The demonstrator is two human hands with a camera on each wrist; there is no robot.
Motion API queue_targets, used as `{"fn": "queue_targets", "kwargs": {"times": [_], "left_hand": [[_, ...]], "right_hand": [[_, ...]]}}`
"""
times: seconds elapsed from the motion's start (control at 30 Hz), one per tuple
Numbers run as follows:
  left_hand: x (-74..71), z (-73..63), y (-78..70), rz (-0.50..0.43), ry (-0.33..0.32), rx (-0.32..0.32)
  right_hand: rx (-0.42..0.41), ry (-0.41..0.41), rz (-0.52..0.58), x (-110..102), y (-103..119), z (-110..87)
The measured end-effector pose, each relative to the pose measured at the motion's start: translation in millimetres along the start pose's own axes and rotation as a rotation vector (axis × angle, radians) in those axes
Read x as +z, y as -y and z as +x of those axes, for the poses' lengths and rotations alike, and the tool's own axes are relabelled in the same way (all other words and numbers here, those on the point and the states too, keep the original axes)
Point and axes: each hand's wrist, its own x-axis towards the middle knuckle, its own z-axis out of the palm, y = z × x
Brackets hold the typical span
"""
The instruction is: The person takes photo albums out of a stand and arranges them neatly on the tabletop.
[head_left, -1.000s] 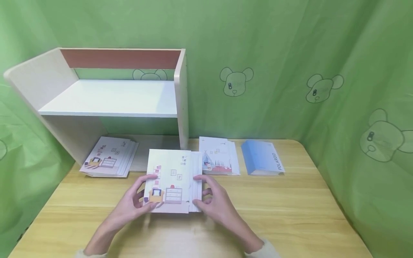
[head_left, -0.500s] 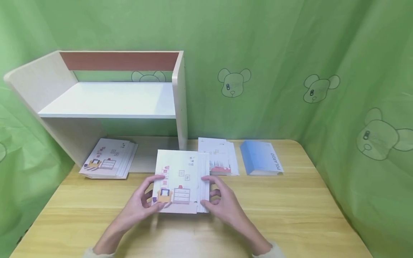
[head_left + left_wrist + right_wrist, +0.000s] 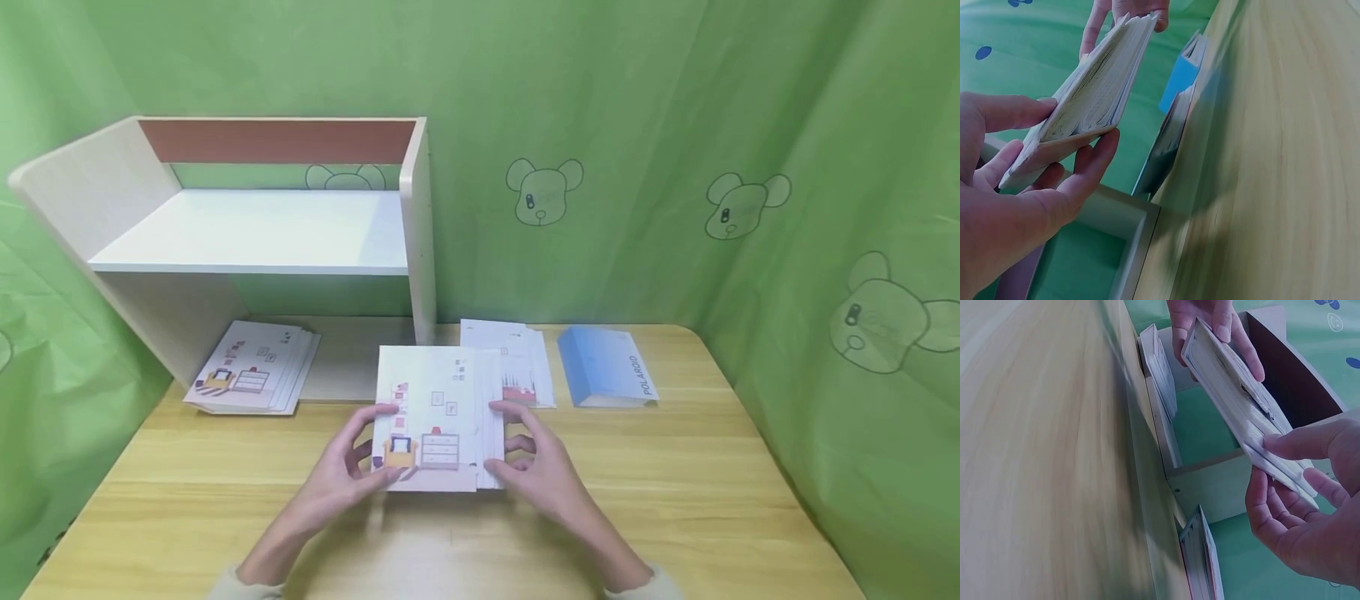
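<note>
A thick photo album [image 3: 435,417] with a white cover, printed with an armchair and a chest of drawers, is held up over the table between both hands. My left hand [image 3: 348,462] grips its left side, thumb and fingertips on the cover and other fingers beneath. On the opposite side my right hand [image 3: 540,458] pinches the staggered page edges. In the left wrist view the album [image 3: 1094,94] shows its packed pages end-on, with the left hand [image 3: 1029,175] around the spine. The right wrist view has the right hand [image 3: 1316,500] holding the loose page side.
A two-level shelf unit [image 3: 255,229] stands at the back left. A similar white album [image 3: 251,367] lies in its lower level. Right of the shelf lie another white album [image 3: 540,367], partly covered, and a blue album [image 3: 611,367] marked POLAROID. A green curtain [image 3: 637,100] hangs behind the table [image 3: 712,500].
Both hands have carried the album to the right, so it now overlaps more of the white album behind. The grip looks the same, and the other albums have stayed put.
</note>
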Motion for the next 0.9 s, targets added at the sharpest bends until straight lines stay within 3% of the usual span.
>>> {"fn": "queue_targets", "kwargs": {"times": [0.9], "left_hand": [[29.0, 14.4, 5.6, -0.045, 0.003, 0.010]], "right_hand": [[-0.038, -0.029, 0.023, -30.7, -10.3, -7.9]]}}
